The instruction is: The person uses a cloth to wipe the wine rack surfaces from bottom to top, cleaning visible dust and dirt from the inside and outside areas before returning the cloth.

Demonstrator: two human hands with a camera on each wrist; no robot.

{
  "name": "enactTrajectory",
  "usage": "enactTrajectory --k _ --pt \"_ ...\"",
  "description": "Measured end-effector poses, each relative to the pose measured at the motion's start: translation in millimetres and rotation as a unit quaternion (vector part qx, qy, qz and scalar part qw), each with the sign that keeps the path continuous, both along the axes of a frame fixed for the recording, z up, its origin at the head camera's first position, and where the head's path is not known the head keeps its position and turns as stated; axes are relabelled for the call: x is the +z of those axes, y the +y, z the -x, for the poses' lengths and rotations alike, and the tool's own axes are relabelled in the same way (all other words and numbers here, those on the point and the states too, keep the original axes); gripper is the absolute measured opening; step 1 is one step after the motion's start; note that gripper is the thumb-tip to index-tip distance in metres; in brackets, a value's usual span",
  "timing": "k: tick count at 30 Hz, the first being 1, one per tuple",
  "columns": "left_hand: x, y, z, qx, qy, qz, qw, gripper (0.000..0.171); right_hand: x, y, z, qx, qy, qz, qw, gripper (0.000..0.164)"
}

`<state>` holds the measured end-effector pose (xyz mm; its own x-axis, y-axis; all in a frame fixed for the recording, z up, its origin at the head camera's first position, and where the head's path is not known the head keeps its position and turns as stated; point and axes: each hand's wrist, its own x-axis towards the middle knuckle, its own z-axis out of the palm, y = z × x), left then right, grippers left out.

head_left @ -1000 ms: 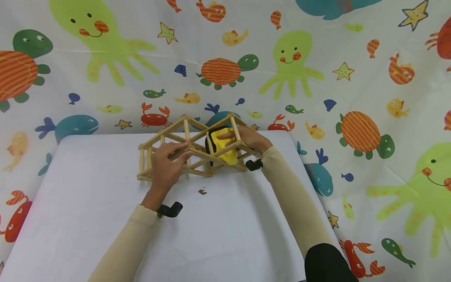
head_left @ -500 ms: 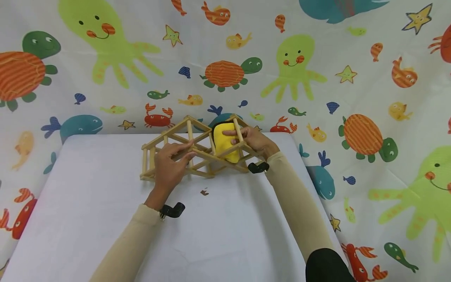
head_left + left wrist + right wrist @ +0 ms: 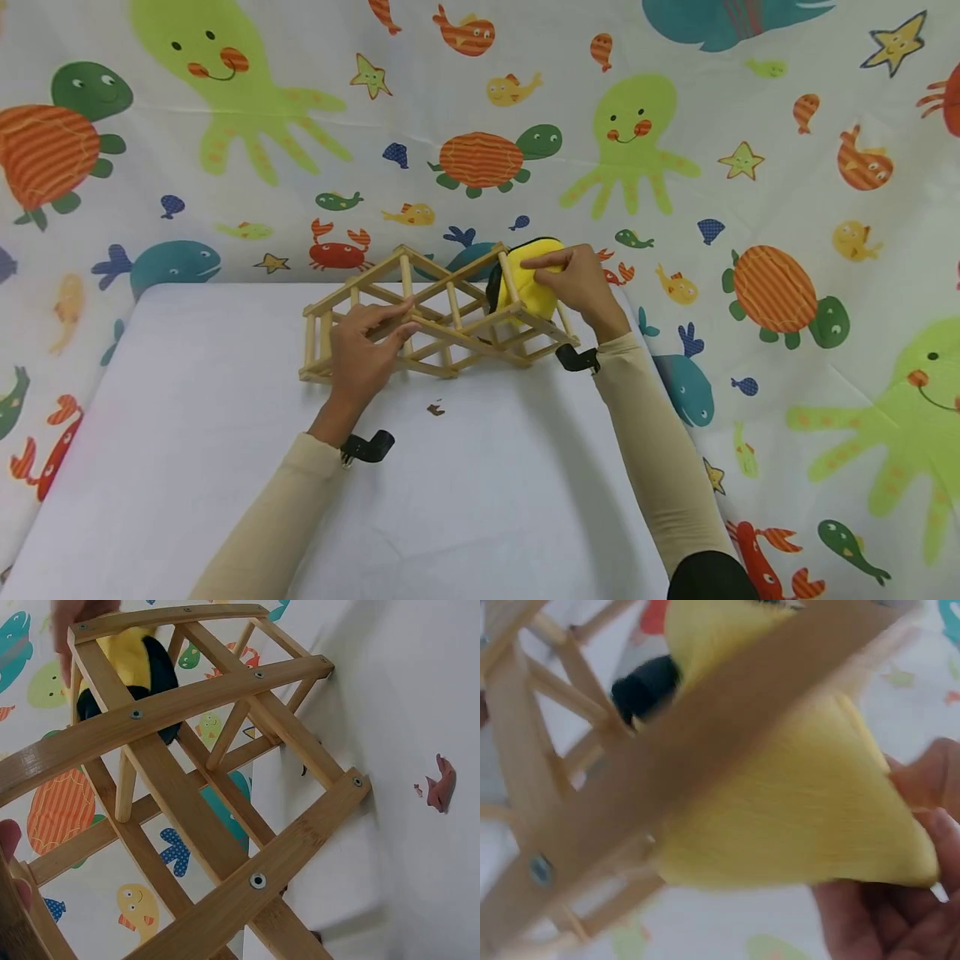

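Note:
A lattice-like rack of light wooden slats (image 3: pixel 197 694) and dowels (image 3: pixel 406 275) stands slanted at the back of the table, with metal screws at its joints. My left hand (image 3: pixel 362 346) holds its front rail near the middle, thumb and fingers around the wood. At the right end, my right hand (image 3: pixel 581 283) pinches a yellow cloth (image 3: pixel 534 287) with a dark backing. The cloth lies behind the end dowel and spreads past the rack's end. In the right wrist view, a blurred slat crosses the yellow cloth (image 3: pixel 802 817), and fingers (image 3: pixel 855 919) hold its corner.
A white-covered table (image 3: pixel 450 500) lies below the rack. A small brown scrap (image 3: pixel 436 409) is on it, in front of the rack. Behind hangs a white curtain (image 3: pixel 300 50) printed with sea animals.
My right hand has drawn the cloth up and rightward, from inside the rack's right section to its end. My left hand keeps its hold on the rail.

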<state>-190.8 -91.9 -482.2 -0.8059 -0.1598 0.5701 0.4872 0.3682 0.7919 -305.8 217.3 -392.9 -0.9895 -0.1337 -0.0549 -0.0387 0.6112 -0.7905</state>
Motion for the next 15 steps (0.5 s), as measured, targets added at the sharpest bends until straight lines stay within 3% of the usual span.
enactTrajectory --k 4,7,10,12,15 --pt "-1.4 1.9 0.1 0.017 0.013 0.0 0.9998 0.037 19.8 -0.1 -8.2 -0.026 0.109 0.102 0.988 0.025" --pt "-2.9 3.8 0.8 0.022 0.015 -0.007 0.9996 0.038 34.0 -10.6 -14.2 -0.006 0.165 0.213 0.963 0.025" --pt "-2.2 5.8 -0.1 0.022 0.014 -0.02 0.9994 0.039 42.0 -31.6 -19.2 0.035 0.176 0.285 0.942 0.023" --pt "-2.2 6.9 -1.2 0.026 0.012 -0.026 0.9993 0.039 42.3 -50.3 -21.3 0.052 0.168 0.287 0.942 0.024" --pt "-2.8 8.2 -4.3 0.033 0.007 -0.03 0.999 0.039 33.7 -79.2 -23.3 0.057 0.146 0.247 0.956 0.026"
